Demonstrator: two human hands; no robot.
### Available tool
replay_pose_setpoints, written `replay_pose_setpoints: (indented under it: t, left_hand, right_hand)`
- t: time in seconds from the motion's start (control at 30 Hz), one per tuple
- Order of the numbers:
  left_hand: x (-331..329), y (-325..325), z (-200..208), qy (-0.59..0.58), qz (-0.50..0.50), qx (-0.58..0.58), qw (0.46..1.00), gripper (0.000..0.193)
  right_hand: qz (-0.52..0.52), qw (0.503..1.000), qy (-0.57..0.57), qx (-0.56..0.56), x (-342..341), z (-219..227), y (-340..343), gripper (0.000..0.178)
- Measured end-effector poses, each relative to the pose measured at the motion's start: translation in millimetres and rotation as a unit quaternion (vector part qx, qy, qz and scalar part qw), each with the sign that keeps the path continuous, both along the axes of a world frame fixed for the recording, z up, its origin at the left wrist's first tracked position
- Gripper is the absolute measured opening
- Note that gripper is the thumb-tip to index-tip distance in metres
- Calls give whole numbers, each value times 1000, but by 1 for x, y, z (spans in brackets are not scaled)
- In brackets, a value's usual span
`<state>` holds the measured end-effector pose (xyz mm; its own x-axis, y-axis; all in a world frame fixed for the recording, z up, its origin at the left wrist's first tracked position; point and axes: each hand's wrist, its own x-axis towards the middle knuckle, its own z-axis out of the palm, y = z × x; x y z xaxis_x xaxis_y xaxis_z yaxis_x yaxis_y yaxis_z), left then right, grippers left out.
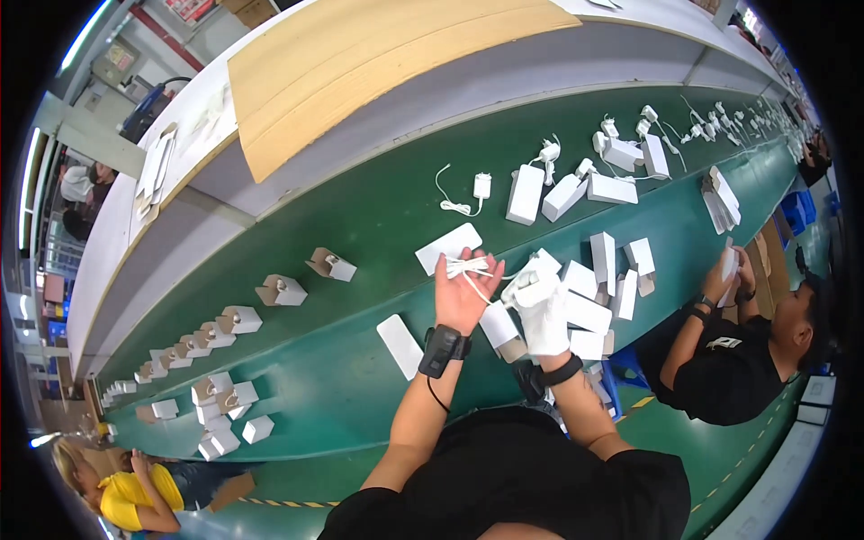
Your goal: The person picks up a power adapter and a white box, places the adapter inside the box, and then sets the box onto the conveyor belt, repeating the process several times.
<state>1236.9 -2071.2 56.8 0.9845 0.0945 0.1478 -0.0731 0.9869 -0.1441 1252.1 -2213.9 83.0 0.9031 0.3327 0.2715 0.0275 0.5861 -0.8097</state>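
My left hand [460,301] is bare and turned palm up. A bundled white cable [468,267] lies across its curled fingers. A strand of that cable runs over to my right hand [545,319], which wears a white glove. The gloved fingers are closed round a white power adapter [533,286], partly hidden by the glove. Just beyond my left hand lies a flat white box [447,248], and another flat white box [399,346] rests left of my wrist. An open white box [500,326] with a brown flap stands between my forearms.
White boxes [587,311] cluster right of my glove. On the dark green far strip are adapters with cables [481,186] and more boxes [525,194]. Open boxes [282,291] line the left. A co-worker in black [733,360] works at right; a person in yellow [135,495] is at lower left.
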Motion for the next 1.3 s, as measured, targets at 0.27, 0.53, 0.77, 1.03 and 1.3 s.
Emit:
replay_pose_setpoints:
  t: [0.27,0.53,0.77,1.03,1.3]
  left_hand:
    - [-30,14,23,95,244,280,923,33]
    - [-21,12,23,39,288,500,816,28]
    - [43,77,-19,52,121,627,768,41]
    - [49,148,-82,136,14,734,665,80]
    - [14,99,-16,-28,-117,672,731,91]
  right_hand:
    - [137,987,40,-77,-34,16,4,37]
    - [167,972,116,-121,1,-28,33,31]
    - [68,980,124,-137,49,-20,-10,35]
    - [-2,976,76,-203,40,4,-18,43]
    - [179,960,-37,-213,51,-6,-4,40]
